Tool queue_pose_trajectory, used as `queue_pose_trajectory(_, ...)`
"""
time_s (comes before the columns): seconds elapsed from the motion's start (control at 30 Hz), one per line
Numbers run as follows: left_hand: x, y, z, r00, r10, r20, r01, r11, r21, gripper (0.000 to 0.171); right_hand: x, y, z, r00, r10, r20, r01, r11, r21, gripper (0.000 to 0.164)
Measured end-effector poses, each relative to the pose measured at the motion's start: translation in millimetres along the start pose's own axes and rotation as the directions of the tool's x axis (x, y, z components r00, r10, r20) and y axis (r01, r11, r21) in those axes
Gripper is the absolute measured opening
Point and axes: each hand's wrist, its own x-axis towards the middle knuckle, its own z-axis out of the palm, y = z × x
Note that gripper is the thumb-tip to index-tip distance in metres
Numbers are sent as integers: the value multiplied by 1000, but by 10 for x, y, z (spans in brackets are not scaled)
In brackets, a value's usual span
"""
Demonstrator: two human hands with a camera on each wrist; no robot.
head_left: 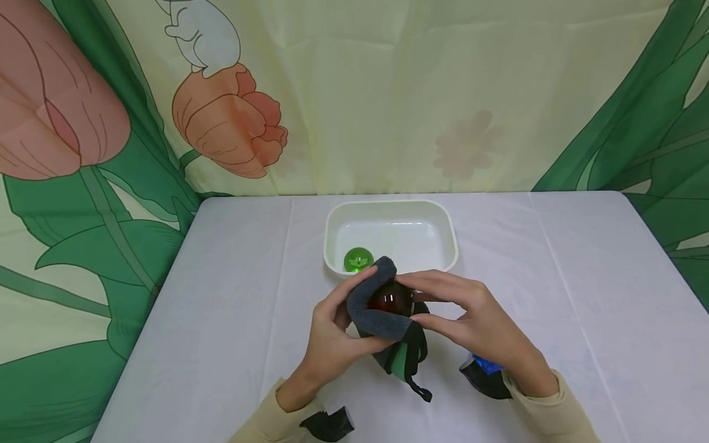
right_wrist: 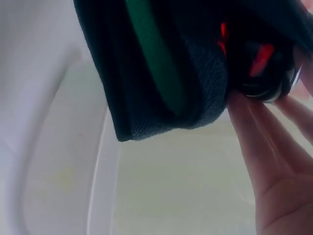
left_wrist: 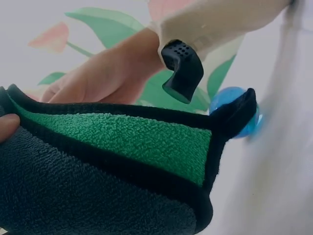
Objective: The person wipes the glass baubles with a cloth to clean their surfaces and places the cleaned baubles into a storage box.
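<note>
A: Grip of the left hand (head_left: 330, 335)?

B: Grasping a dark grey cloth (head_left: 362, 315), thumb on the near side, fingers on the far left. The cloth bends round the left of a glossy dark red ball (head_left: 392, 299); green fabric shows between black edging, and a black loop (head_left: 418, 389) trails at the near end.

A: And the right hand (head_left: 471, 314)?

B: Pinching that red ball from the right, fingers on the far side, thumb on the near. Ball and cloth are together between the hands, just on the near side of a white tray (head_left: 401, 237).

A: Elsewhere?

B: Clear green ball (head_left: 359, 259) in the tray's near left corner. Blue ball (head_left: 488, 364) at near right, partly hidden by the right wrist and its black device (head_left: 486, 381). White tablecloth (head_left: 232, 307) beneath; tulip-print curtain (head_left: 354, 111) on the far side.
</note>
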Motion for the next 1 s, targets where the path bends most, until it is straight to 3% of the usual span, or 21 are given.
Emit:
queue_pose_trajectory(0.1,3,-4,-10,1000,1,-21,-1,1000,-7,82,18,3,-5,993,-112,-35,110,993,-48,44)
queue_pose_trajectory(0.2,8,-7,-18,999,0,-34,-1,1000,-22,82,39,13,4,971,-233,-61,227,969,-92,36)
queue_pose_trajectory(0.37,4,4,-13,1000,-6,-16,5,999,-34,82,59,35,37,948,-316,-30,312,946,-93,33)
queue_pose_trajectory(0.6,14,22,-2,1000,22,7,-22,1000,-5,83,45,23,41,959,-281,-43,276,957,-88,35)
queue_pose_trajectory(0.77,11,6,5,999,38,7,-38,999,7,85,8,4,53,989,-140,-51,138,990,-34,44)
queue_pose_trajectory(0.9,5,-8,8,999,37,-21,-37,999,-12,86,-8,-4,68,998,-43,-51,42,999,-22,60)
queue_pose_trajectory(1.0,7,-13,7,998,31,-46,-32,999,-34,86,6,-3,78,996,-74,-56,71,996,-54,54)
